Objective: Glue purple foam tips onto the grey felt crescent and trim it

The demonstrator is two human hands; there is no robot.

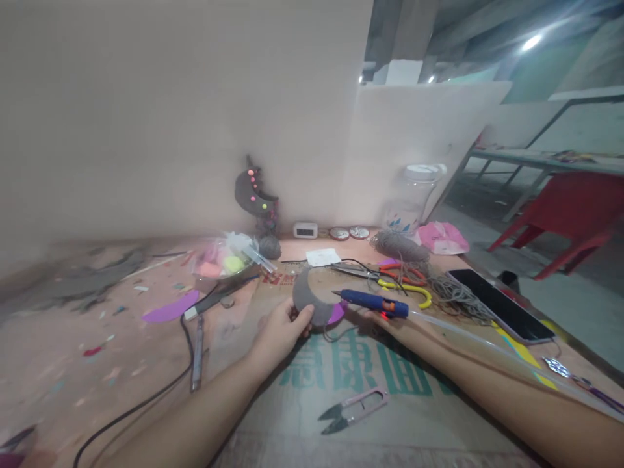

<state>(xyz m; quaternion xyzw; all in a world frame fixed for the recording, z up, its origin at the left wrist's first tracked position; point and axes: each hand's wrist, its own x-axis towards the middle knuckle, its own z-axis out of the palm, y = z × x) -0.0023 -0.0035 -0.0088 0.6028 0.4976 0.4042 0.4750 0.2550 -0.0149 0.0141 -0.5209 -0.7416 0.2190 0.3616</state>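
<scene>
My left hand (pixel 280 328) is closed on the lower left of a grey crescent moon shape (pixel 303 289), thumb on top. The crescent looks wrapped in grey yarn, and its lower right end shows bare purple (pixel 337 313). My right hand (pixel 373 318) is closed round a blue hot glue gun (pixel 373 303) with an orange trigger; its handle is mostly hidden. The gun's nozzle points left, close above the purple end. A clear glue stick (pixel 458 326) sticks out of its back. A strand of grey yarn hangs below the crescent. Thread snips (pixel 354 411) lie nearer me.
A finished-looking grey moon with coloured dots (pixel 253 195) stands against the wall. Behind my hands are a bag of coloured pompoms (pixel 219 263), scissors with yellow handles (pixel 414 294), grey yarn (pixel 461 296) and a phone (pixel 500 305). A purple piece (pixel 170 307) lies left.
</scene>
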